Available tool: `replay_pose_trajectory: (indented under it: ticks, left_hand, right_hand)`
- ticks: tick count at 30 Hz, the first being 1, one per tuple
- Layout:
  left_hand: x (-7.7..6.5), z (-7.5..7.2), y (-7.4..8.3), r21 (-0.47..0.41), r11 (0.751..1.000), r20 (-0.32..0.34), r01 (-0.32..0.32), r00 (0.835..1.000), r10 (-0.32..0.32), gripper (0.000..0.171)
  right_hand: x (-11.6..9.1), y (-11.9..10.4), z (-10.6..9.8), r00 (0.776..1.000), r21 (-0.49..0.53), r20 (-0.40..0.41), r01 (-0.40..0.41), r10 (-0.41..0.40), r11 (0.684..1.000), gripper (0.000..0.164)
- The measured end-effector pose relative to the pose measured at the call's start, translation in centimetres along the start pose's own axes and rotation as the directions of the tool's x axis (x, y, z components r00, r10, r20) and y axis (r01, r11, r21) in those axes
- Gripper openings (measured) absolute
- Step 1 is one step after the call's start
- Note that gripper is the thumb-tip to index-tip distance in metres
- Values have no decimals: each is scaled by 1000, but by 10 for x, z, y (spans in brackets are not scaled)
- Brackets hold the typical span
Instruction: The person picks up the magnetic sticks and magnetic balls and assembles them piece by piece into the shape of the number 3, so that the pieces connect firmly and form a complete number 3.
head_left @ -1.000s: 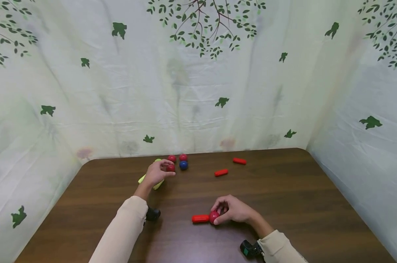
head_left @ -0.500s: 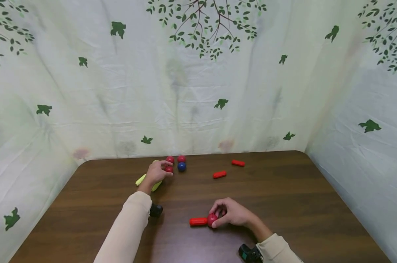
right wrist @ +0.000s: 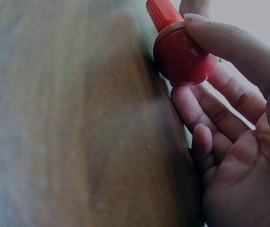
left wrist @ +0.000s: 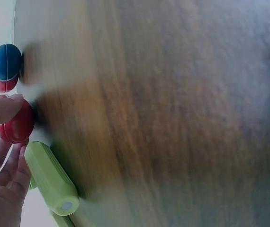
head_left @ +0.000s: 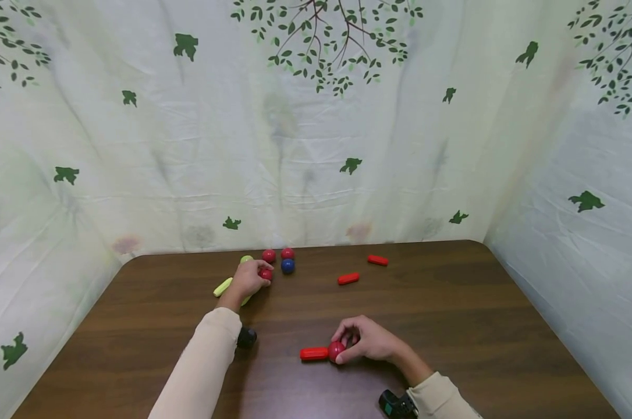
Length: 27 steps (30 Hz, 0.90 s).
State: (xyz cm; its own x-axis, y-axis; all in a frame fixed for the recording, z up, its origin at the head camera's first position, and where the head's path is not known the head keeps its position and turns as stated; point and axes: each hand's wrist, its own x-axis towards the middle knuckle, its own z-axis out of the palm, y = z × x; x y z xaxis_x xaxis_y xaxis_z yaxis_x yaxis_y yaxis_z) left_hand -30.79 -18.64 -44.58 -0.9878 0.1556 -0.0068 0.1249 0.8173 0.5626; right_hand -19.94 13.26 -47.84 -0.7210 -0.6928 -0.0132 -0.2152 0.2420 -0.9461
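Note:
In the head view my left hand (head_left: 249, 278) pinches a red ball (head_left: 266, 274) at the far left of the table. The left wrist view shows its thumb over this red ball (left wrist: 20, 124), with a ribbed light-green stick (left wrist: 52, 179) close by. Nearer the front, my right hand (head_left: 368, 340) holds another red ball (head_left: 336, 350) between thumb and fingers. That ball meets the end of a red stick (head_left: 314, 354) lying on the table. In the right wrist view the ball (right wrist: 180, 56) and the stick (right wrist: 163, 13) are in contact, end on.
Two red balls (head_left: 269, 256) (head_left: 287, 254) and a blue ball (head_left: 287, 266) sit near the back edge. Light-green pieces (head_left: 223, 287) lie around the left hand, partly hidden. Two red sticks (head_left: 348, 279) (head_left: 377, 260) lie farther right. A printed cloth (head_left: 295, 145) hangs behind the brown table (head_left: 452, 326).
My left hand and its red ball have shifted slightly left and nearer, away from the blue ball. The right hand keeps its hold at the red stick. The view has drifted a little.

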Motion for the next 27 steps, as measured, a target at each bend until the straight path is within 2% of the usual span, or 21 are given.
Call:
replay_pose_trajectory:
  ticks: [6, 13, 15, 22, 27]
  left_hand:
    - [-3, -3, -2, 19, 999, -3, -42, 999, 42, 29]
    - [-10, -14, 4, 23, 988, 2, -152, 988, 152, 29]
    - [-13, -18, 6, 23, 987, 18, -162, 987, 162, 29]
    - [-32, -28, 11, 100, 952, 67, -290, 956, 284, 34]
    - [-52, -28, 15, 24, 957, 96, -290, 953, 286, 30]
  right_hand:
    - [1, -1, 1, 1000, -12, 3, 4, -4, 1000, 24]
    - [1, -1, 2, 1000, -13, -1, 3, -3, 1000, 24]
    - [1, -1, 2, 1000, -11, -3, 1, -1, 1000, 24]
    - [1, -2, 1, 1000, 6, -7, -14, 14, 1000, 24]
    - [2, -1, 0, 999, 13, -6, -33, 33, 999, 24]
